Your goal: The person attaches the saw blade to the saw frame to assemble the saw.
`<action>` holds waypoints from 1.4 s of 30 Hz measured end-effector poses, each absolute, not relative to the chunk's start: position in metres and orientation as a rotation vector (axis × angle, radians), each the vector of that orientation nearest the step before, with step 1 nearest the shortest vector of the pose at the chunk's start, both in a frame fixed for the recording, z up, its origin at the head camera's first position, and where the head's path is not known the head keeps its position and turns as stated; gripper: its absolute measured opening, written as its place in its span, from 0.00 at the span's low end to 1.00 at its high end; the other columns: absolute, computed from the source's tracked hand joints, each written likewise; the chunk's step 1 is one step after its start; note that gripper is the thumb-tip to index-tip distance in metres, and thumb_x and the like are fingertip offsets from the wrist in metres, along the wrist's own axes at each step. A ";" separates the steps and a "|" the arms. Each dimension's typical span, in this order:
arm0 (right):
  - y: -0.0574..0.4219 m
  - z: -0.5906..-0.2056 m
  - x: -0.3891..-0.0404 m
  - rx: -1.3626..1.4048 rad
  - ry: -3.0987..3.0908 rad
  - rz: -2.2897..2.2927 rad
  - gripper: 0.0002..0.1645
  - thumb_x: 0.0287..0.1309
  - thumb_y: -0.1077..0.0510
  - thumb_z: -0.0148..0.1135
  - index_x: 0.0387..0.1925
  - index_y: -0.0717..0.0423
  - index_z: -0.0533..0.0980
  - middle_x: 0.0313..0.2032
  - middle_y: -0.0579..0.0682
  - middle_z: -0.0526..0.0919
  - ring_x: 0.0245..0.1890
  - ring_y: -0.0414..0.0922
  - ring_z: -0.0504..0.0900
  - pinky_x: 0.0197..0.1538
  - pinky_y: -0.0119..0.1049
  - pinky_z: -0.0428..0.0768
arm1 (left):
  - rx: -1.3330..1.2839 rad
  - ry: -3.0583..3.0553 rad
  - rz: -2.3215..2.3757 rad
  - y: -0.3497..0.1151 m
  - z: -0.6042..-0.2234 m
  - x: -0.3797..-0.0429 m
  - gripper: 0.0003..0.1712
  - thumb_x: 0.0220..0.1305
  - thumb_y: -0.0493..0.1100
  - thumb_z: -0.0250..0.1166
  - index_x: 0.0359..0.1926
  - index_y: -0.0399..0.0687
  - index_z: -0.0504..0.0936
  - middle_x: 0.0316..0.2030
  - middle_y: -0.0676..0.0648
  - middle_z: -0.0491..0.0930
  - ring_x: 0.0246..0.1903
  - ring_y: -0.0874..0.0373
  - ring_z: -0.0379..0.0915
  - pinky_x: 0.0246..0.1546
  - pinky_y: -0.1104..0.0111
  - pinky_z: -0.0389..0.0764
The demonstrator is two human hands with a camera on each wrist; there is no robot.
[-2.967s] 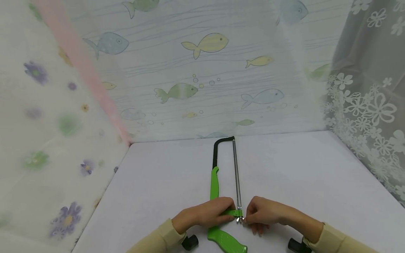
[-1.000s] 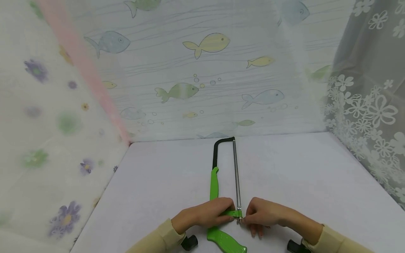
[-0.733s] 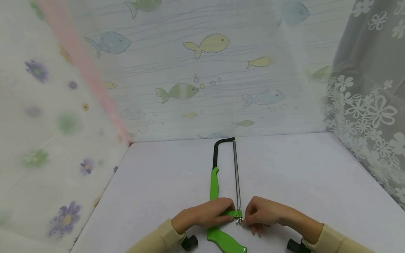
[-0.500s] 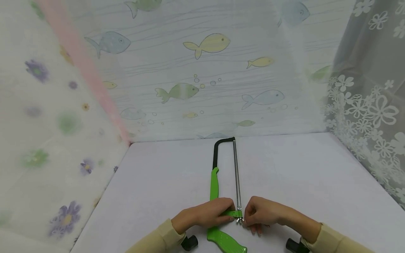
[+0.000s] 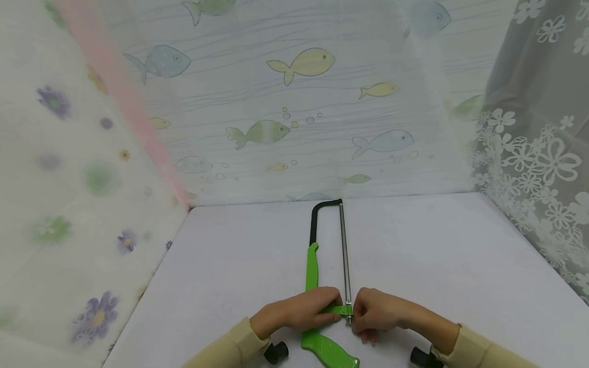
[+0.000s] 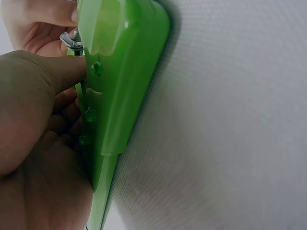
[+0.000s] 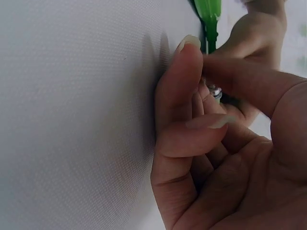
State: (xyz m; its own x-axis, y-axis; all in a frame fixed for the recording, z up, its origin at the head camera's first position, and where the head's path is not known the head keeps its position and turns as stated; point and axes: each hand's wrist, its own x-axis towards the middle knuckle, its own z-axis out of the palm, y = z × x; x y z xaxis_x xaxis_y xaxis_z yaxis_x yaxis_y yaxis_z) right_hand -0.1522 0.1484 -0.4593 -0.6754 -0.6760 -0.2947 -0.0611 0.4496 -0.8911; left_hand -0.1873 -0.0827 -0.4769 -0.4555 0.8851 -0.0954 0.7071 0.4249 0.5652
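A hacksaw (image 5: 312, 268) lies on the white tabletop, its black front arm pointing away and its green handle (image 5: 330, 351) nearest me. Its metal blade (image 5: 345, 255) runs along the right side. My left hand (image 5: 306, 309) grips the green frame above the handle, thumb near the short green crosspiece (image 5: 342, 310); the left wrist view shows the fingers curled around the green body (image 6: 112, 86). My right hand (image 5: 379, 311) pinches at the wing nut (image 6: 72, 40) at the blade's near end. In the right wrist view its fingertips (image 7: 187, 72) partly hide the nut.
The white tabletop (image 5: 239, 255) spreads around the saw. A fish-print curtain (image 5: 294, 102) hangs at the back, flowered cloth (image 5: 69, 204) at the left, and sheer lace (image 5: 538, 153) at the right. Black wrist cameras (image 5: 277, 352) show below the sleeves.
My right hand has shifted slightly left, closer to the wing nut, whose wings now appear turned edge-on. The left hand and hacksaw stay in place.
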 end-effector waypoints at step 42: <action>0.168 -0.483 -0.174 -0.506 1.408 -1.529 0.14 0.67 0.69 0.59 0.45 0.82 0.77 0.40 0.64 0.88 0.39 0.47 0.89 0.43 0.38 0.85 | 1.403 2.262 0.664 -0.084 -0.476 -0.192 0.03 0.77 0.42 0.60 0.46 0.48 0.75 0.37 0.60 0.72 0.36 0.71 0.67 0.40 0.80 0.71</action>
State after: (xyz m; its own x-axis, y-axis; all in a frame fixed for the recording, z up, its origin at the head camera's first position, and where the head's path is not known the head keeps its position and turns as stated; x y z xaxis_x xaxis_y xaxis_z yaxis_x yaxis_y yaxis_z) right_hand -0.1740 0.1676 -0.4828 -0.4520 -0.8419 -0.2946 0.3628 0.1282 -0.9230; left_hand -0.1918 -0.0843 -0.4761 -0.4193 0.9041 -0.0821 0.7164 0.3851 0.5818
